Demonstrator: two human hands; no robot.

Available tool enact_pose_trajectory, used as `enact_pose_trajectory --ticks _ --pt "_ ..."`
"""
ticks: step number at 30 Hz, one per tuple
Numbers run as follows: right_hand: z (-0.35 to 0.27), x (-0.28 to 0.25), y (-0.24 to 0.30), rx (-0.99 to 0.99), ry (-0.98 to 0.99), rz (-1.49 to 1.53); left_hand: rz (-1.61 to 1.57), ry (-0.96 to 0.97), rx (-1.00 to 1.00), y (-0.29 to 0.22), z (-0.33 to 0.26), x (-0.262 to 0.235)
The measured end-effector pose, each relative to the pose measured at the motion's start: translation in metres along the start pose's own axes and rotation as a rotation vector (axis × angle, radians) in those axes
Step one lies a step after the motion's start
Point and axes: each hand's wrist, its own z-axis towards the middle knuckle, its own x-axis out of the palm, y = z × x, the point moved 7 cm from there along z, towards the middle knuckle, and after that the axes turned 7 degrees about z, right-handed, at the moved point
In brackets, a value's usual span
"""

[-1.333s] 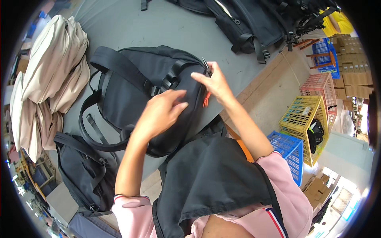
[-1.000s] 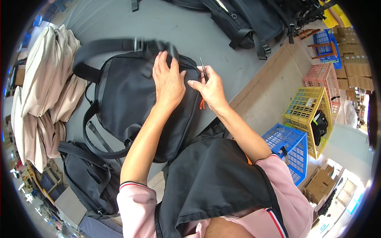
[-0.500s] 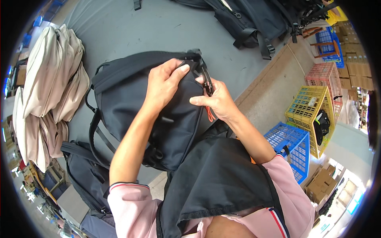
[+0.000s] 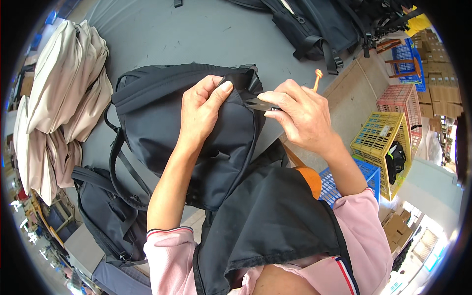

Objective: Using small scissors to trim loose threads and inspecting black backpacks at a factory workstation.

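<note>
A black backpack (image 4: 162, 123) lies on the grey table (image 4: 187, 34) in front of me, its top edge turned toward my hands. My left hand (image 4: 201, 110) pinches the fabric at that top edge, thumb on the seam. My right hand (image 4: 300, 115) holds small thread snips (image 4: 260, 103) with an orange loop end; the dark blades touch the bag's edge right next to my left thumb. A black apron (image 4: 275, 221) hangs over my front, below both hands.
A pile of beige bags (image 4: 64, 98) lies at the left. More black backpacks (image 4: 314, 24) sit at the table's far edge, and another black bag (image 4: 108, 216) at the near left. Yellow (image 4: 378, 142), blue (image 4: 344, 182) and pink (image 4: 403, 103) crates stand on the floor at the right.
The backpack has been turned and drawn closer. My left hand has shifted from lying flat on the bag to pinching its top edge, and the snips have come to that edge.
</note>
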Motion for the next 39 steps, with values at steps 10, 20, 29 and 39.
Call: enact_pose_trajectory --ticks 10,20,29,39 --pt "0.010 -0.003 0.014 -0.191 0.089 -0.129 0.011 0.001 0.029 0.000 -0.001 0.004" --pt "-0.011 0.014 -0.027 0.276 -0.071 0.589 0.017 0.033 0.082 -0.007 -0.007 0.003" --pt "-0.045 0.057 -0.026 0.535 -0.060 1.033 -0.802 -0.251 -0.060 0.044 -0.033 -0.007" --pt "-0.071 0.094 -0.078 0.928 -0.074 1.119 -0.759 -0.290 -0.123 0.073 -0.046 -0.003"
